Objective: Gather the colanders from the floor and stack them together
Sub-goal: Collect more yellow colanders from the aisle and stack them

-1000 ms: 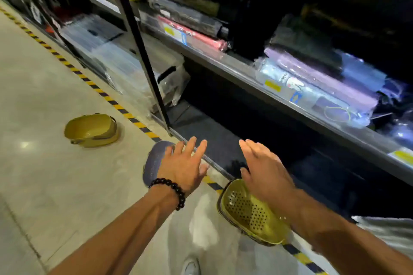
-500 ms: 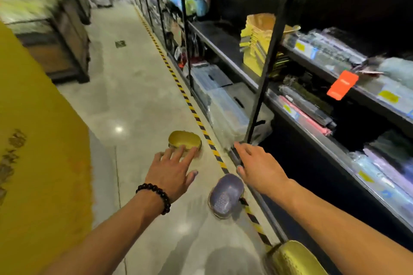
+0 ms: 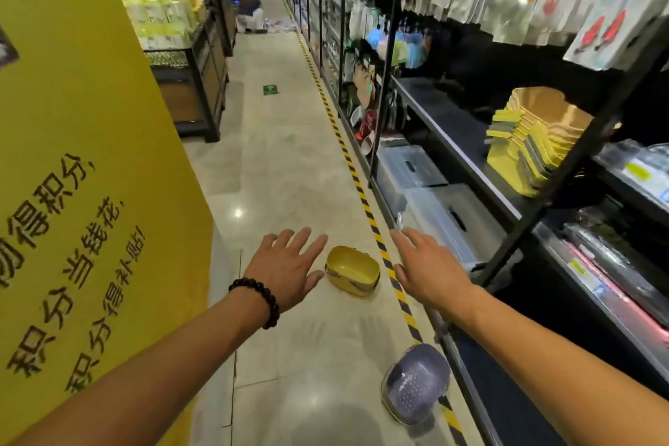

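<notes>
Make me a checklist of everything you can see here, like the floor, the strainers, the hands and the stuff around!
Surface: pale shiny floor with a striped tape line along the shelves.
Job's things: yellow colander and purple colander, both on the floor, apart, neither stacked.
Clutter: nothing seen.
Grippers: left hand and right hand open, fingers spread, holding nothing, either side of the yellow colander.
Cables: nothing seen.
Surroundings: dark shelves on the right with a yellow stack and clear bins; yellow sign wall on the left.
</notes>
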